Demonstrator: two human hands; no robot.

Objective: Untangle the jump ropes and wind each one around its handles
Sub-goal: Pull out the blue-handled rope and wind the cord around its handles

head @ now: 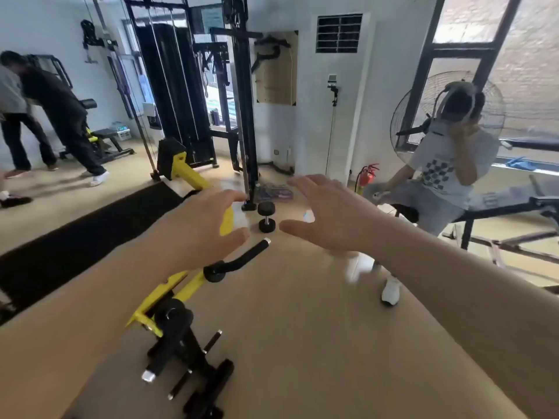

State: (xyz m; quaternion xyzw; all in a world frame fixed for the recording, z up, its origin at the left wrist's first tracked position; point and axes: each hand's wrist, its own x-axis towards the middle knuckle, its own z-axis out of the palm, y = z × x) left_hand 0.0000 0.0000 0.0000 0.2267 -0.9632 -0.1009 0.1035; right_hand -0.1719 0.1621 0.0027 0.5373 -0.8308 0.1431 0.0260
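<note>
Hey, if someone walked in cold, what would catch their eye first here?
First, two bare hands stretched forward mid-frame, the left hand and right hand, both open and holding nothing. Beyond them on the floor lies a purple tangle of jump ropes, beside a black dumbbell. A yellow-and-black exercise machine runs under the left arm.

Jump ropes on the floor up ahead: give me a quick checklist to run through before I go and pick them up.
1. Left hand free: ok, fingers spread, holds nothing.
2. Right hand free: ok, open and holds nothing.
3. Jump ropes found: ok, a purplish heap on the floor beyond both hands.
4. Ropes within grasp: not ok, neither hand touches them.
5. Way to them clear: not ok, a dumbbell lies just before the heap and the yellow machine runs along the left.
6. Number of ropes and where the handles lie: cannot tell, the heap is blurred.
</note>
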